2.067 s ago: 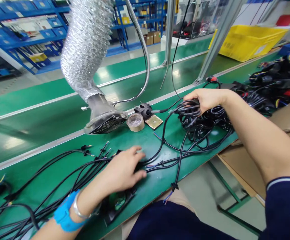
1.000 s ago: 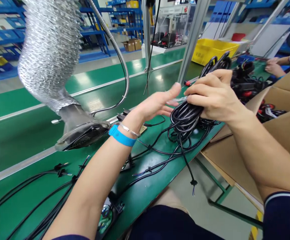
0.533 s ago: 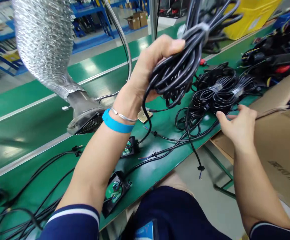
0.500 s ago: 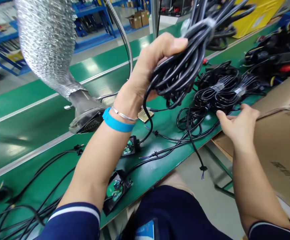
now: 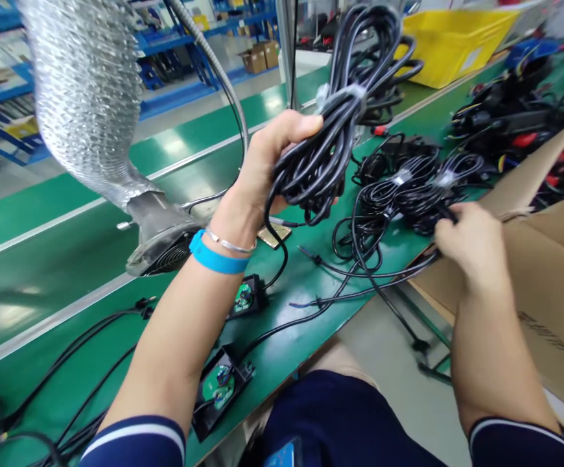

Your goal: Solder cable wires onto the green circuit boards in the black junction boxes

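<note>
My left hand (image 5: 272, 152) is raised over the bench with its fingers wrapped round a coiled black cable (image 5: 333, 133), tied at the middle with a clear tie. From that coil one strand drops to a black housing with a green circuit board (image 5: 244, 297). Nearer the front edge lies a second open housing (image 5: 221, 388) with a board inside. At the bench's right edge my right hand (image 5: 474, 240) is closed on black cables (image 5: 430, 261), its fingertips partly hidden. Beside it lie more tied cable coils (image 5: 403, 185).
A silver duct (image 5: 90, 97) ends in a hood (image 5: 165, 230) over the bench (image 5: 306, 337). An open cardboard box (image 5: 520, 279) stands at the right. Black parts with coloured wires (image 5: 500, 120) and a yellow bin (image 5: 457, 45) are at the back right.
My right hand has gone from open fingers beside the cables to closed on them, and the loose cable ends have shifted. The coil in my left hand appears lower and further left.
</note>
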A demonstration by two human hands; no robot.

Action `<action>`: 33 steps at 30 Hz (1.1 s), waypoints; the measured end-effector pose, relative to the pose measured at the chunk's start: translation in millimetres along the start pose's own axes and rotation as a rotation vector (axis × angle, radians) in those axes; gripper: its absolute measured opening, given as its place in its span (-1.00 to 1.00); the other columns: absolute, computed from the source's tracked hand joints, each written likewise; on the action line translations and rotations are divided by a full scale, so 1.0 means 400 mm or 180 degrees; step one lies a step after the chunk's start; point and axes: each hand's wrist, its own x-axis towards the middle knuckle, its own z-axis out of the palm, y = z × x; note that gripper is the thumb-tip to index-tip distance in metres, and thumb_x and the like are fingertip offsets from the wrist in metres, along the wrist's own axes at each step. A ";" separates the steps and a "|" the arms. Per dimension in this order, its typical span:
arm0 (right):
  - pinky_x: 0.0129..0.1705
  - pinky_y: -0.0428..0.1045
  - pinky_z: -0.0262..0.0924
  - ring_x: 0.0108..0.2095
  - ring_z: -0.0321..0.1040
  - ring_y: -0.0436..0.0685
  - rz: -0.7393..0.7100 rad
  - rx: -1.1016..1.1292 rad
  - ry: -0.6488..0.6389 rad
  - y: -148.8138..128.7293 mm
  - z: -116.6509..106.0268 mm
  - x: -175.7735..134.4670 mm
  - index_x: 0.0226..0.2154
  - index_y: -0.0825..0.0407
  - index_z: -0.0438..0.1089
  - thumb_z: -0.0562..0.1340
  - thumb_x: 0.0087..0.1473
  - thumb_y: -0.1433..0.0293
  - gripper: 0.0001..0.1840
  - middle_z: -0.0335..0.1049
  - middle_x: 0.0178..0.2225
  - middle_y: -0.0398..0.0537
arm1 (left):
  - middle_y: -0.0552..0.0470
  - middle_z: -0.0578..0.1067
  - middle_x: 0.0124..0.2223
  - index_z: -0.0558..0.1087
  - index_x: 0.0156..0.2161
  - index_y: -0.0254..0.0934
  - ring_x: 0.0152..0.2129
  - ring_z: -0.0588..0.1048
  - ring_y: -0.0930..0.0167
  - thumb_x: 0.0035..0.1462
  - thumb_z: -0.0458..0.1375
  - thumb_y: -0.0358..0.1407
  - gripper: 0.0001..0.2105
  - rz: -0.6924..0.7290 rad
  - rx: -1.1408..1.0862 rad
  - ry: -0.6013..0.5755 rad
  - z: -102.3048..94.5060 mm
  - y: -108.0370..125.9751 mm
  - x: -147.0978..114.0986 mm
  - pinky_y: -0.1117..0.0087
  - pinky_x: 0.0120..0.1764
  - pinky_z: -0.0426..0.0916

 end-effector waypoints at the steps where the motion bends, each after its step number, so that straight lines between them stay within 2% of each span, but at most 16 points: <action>1: -0.15 0.26 0.22 -0.30 0.35 0.35 -0.0079 -0.0361 -0.0063 0.002 -0.002 -0.011 -0.34 0.10 0.33 0.17 -0.21 0.45 -0.75 0.27 -0.50 0.06 | -0.15 0.53 -0.43 0.42 -0.10 -0.55 -0.64 0.47 0.34 0.19 -0.19 -0.19 -0.52 -0.0052 -0.0045 -0.0038 -0.004 0.000 0.002 0.34 -0.58 0.41; 4: -0.08 0.29 0.18 -0.13 0.31 0.49 -0.0337 -0.0886 -0.0053 -0.008 0.001 -0.035 -0.27 0.18 0.39 0.17 -0.10 0.35 -0.69 0.33 -0.25 0.35 | -0.15 0.55 -0.42 0.41 -0.09 -0.54 -0.61 0.50 0.34 0.21 -0.26 -0.25 -0.52 -0.0205 -0.0142 -0.0020 -0.006 0.002 0.008 0.35 -0.55 0.43; 5: -0.03 0.27 0.16 -0.06 0.27 0.48 -0.0521 -0.0963 0.0001 -0.019 0.003 -0.035 -0.22 0.19 0.39 0.14 -0.04 0.32 -0.65 0.31 -0.15 0.38 | -0.14 0.55 -0.44 0.41 -0.09 -0.55 -0.62 0.50 0.35 0.21 -0.29 -0.27 -0.51 -0.0265 -0.0140 0.0021 -0.004 0.002 0.009 0.36 -0.54 0.42; 7: 0.04 0.20 0.11 0.04 0.20 0.38 -0.1245 -0.1233 -0.0151 -0.048 0.015 -0.020 -0.13 0.16 0.39 0.06 0.04 0.36 -0.62 0.29 -0.04 0.30 | -0.11 0.52 -0.50 0.41 -0.09 -0.56 -0.64 0.49 0.36 0.20 -0.32 -0.29 -0.49 -0.0319 -0.0128 0.0043 0.001 0.001 0.008 0.38 -0.56 0.40; 9: 0.02 0.17 0.10 -0.01 0.23 0.30 -0.2069 -0.1602 -0.0629 -0.075 0.042 0.012 -0.18 0.10 0.43 0.04 -0.01 0.45 -0.65 0.38 -0.12 0.17 | -0.09 0.50 -0.53 0.42 -0.10 -0.54 -0.64 0.49 0.35 0.19 -0.32 -0.29 -0.49 -0.0330 -0.0151 0.0012 0.007 -0.001 0.007 0.39 -0.57 0.39; 11: -0.05 0.18 0.10 -0.13 0.26 0.28 -0.2548 -0.1887 -0.1097 -0.090 0.082 0.048 -0.33 0.05 0.46 0.10 -0.13 0.50 -0.71 0.44 -0.27 0.10 | -0.09 0.51 -0.51 0.43 -0.10 -0.51 -0.63 0.50 0.35 0.19 -0.32 -0.29 -0.49 -0.0392 -0.0153 0.0041 0.012 -0.005 0.005 0.39 -0.56 0.39; 13: -0.09 0.21 0.07 -0.19 0.26 0.29 -0.2589 -0.1921 -0.1218 -0.092 0.121 0.081 -0.42 0.04 0.47 0.15 -0.23 0.52 -0.75 0.45 -0.37 0.09 | -0.10 0.53 -0.46 0.44 -0.09 -0.50 -0.63 0.49 0.37 0.19 -0.27 -0.27 -0.51 -0.0454 -0.0109 0.0117 0.017 -0.011 0.004 0.38 -0.54 0.40; 16: -0.11 0.20 0.06 -0.16 0.24 0.31 -0.2683 -0.1797 -0.1307 -0.083 0.147 0.118 -0.41 0.03 0.49 0.18 -0.28 0.51 -0.72 0.42 -0.43 0.11 | -0.09 0.53 -0.44 0.45 -0.10 -0.48 -0.56 0.51 0.35 0.18 -0.18 -0.21 -0.55 -0.0484 -0.0008 0.0254 0.021 -0.021 0.004 0.37 -0.48 0.43; 19: -0.11 0.15 0.11 -0.07 0.22 0.32 -0.2762 -0.1425 -0.1334 -0.076 0.119 0.150 -0.33 0.01 0.51 0.22 -0.31 0.44 -0.64 0.43 -0.32 0.09 | -0.01 0.50 -0.49 0.44 -0.10 -0.43 -0.42 0.56 0.30 0.17 -0.17 -0.19 -0.56 -0.0535 0.0091 0.0572 0.022 -0.031 0.008 0.36 -0.41 0.45; 21: -0.15 0.07 0.17 -0.11 0.26 0.26 -0.2728 -0.1069 -0.1253 -0.076 0.083 0.174 -0.27 0.04 0.49 0.22 -0.28 0.39 -0.61 0.44 -0.25 0.03 | 0.02 0.48 -0.51 0.44 -0.11 -0.43 -0.40 0.57 0.30 0.14 -0.13 -0.19 -0.58 -0.0554 0.0090 0.0666 0.019 -0.036 0.012 0.36 -0.39 0.46; 25: -0.25 -0.02 0.20 -0.29 0.30 0.11 -0.2363 -0.0354 -0.0642 -0.099 0.007 0.235 -0.19 0.14 0.41 0.16 -0.16 0.38 -0.59 0.43 -0.28 0.00 | 0.03 0.49 -0.48 0.45 -0.13 -0.42 -0.37 0.57 0.30 0.12 -0.12 -0.19 -0.59 -0.0504 -0.0033 0.0577 0.008 -0.041 0.024 0.34 -0.36 0.47; 28: -0.30 -0.06 0.14 -0.33 0.25 0.05 -0.2091 -0.0043 -0.0102 -0.135 -0.036 0.272 -0.19 0.18 0.39 0.12 -0.09 0.41 -0.64 0.42 -0.26 0.06 | 0.04 0.51 -0.44 0.44 -0.09 -0.38 -0.29 0.57 0.29 0.13 -0.15 -0.19 -0.57 -0.0350 -0.0072 0.0738 0.002 -0.039 0.035 0.34 -0.32 0.46; 31: -0.33 -0.07 0.08 -0.36 0.23 0.01 -0.1990 0.0012 0.0381 -0.167 -0.063 0.281 -0.27 0.19 0.41 0.18 -0.07 0.39 -0.72 0.42 -0.32 0.05 | 0.04 0.52 -0.41 0.42 -0.05 -0.37 -0.24 0.56 0.30 0.13 -0.15 -0.20 -0.57 -0.0230 -0.0120 0.1018 0.000 -0.037 0.039 0.35 -0.29 0.46; 33: -0.36 -0.07 0.05 -0.40 0.22 -0.02 -0.2051 -0.0222 0.0377 -0.185 -0.072 0.268 -0.42 0.20 0.41 0.23 -0.08 0.35 -0.79 0.40 -0.43 0.01 | 0.04 0.51 -0.43 0.43 -0.06 -0.37 -0.25 0.56 0.30 0.14 -0.15 -0.20 -0.57 -0.0321 -0.0136 0.1069 -0.002 -0.039 0.036 0.36 -0.30 0.46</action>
